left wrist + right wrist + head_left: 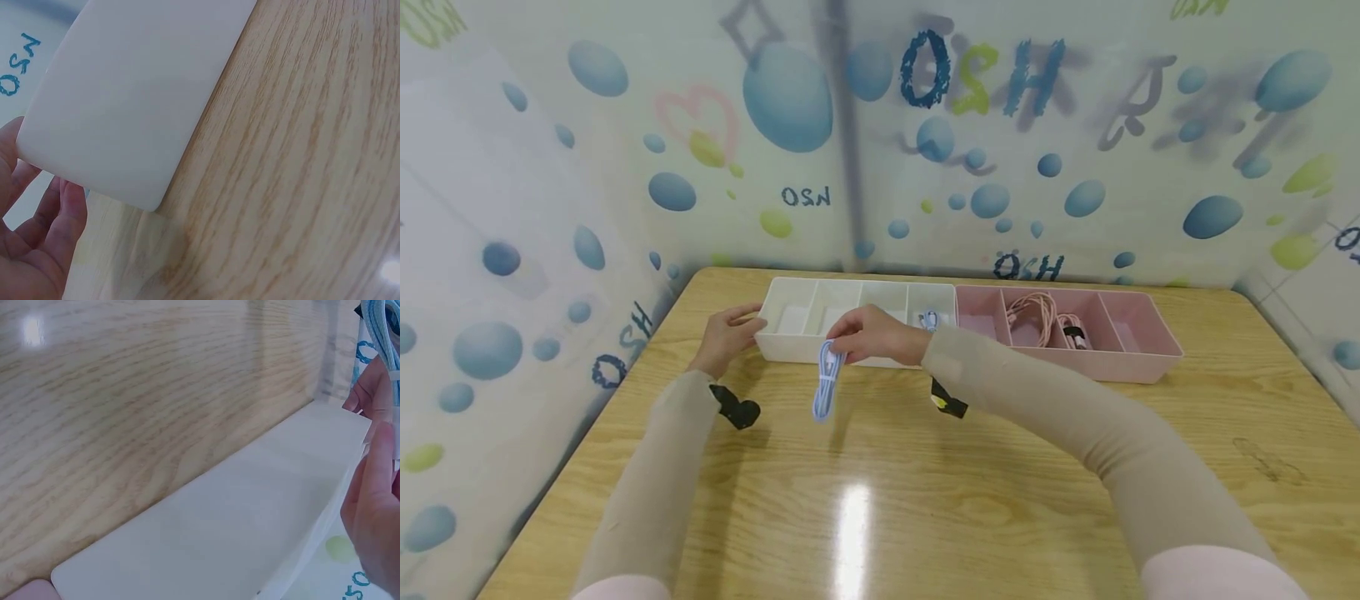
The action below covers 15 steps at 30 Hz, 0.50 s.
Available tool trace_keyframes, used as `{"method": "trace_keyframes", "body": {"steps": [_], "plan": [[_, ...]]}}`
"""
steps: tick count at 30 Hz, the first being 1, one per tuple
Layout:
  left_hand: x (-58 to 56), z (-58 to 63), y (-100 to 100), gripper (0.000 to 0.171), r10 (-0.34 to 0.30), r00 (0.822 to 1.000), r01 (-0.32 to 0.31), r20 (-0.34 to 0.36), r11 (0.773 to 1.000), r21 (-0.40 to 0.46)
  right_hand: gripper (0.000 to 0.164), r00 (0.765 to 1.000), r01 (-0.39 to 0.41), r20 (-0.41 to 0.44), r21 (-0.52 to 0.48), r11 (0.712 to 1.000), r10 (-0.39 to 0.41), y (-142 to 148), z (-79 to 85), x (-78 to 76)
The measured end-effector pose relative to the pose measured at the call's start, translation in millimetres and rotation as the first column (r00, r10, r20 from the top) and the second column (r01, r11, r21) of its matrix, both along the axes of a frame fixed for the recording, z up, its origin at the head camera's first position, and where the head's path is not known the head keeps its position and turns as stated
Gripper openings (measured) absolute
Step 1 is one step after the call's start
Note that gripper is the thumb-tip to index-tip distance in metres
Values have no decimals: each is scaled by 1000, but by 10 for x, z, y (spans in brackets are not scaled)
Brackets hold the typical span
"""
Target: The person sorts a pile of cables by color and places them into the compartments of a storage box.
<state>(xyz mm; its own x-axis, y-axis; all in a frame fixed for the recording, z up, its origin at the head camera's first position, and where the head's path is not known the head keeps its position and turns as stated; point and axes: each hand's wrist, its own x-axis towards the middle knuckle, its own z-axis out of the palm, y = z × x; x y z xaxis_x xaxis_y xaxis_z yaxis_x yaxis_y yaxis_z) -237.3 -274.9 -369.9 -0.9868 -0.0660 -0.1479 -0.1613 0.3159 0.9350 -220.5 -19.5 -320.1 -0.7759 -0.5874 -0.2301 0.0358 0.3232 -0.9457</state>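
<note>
My right hand (876, 333) pinches the top of a light-blue charging cable (825, 387), coiled into a long bundle with a white tie round its middle. The bundle hangs down in front of the white divided box (790, 348); the right wrist view shows the cable (378, 337) at its right edge. My left hand (727, 337) is at the box's left end, fingertips right at the rim. In the left wrist view, the left hand (44, 244) has loosely bent fingers beside the end wall. Another blue-and-white cable (928, 320) lies in the white box's rightmost compartment.
A pink divided box (1120, 364) stands end to end with the white one. Its middle compartments hold a looped pink cable (1042, 321) and a smaller pink bundle with a black strap (1073, 335). Behind the wooden table (1000, 500) is a wall covering (865, 183) with printed drops.
</note>
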Motion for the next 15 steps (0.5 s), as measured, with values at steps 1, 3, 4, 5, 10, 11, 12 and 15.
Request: {"method": "trace_keyframes", "body": {"steps": [1,3,4,5,10,11,12,15], "plan": [[1,-1,1,50,0,1000,0,-1,1000,0,19,1000,3,-4,2,1000,-3,0,7,-9],[2,0,0,50,2,1000,-2,-3,1000,2,20,1000,8,-14,9,1000,-8,1,19,-24],[2,0,0,50,2,1000,-2,-3,1000,4,20,1000,12,-16,12,1000,-11,1,25,-31],[1,-1,-1,50,2,1000,-2,-2,1000,5,20,1000,14,-21,16,1000,-14,1,34,-37],[-1,0,7,49,6,1000,-6,0,1000,9,20,999,22,-49,13,1000,-21,0,82,-87],[-3,-3,8,49,6,1000,-6,0,1000,6,20,998,22,-55,12,1000,-21,1,94,-99],[-5,-4,9,49,10,1000,-10,0,1000,4,20,998,24,-57,8,1000,-23,1,105,-113],[-9,-6,11,48,18,1000,-18,1,1000,-2,20,997,31,-71,11,999,-30,2,142,-151]]}}
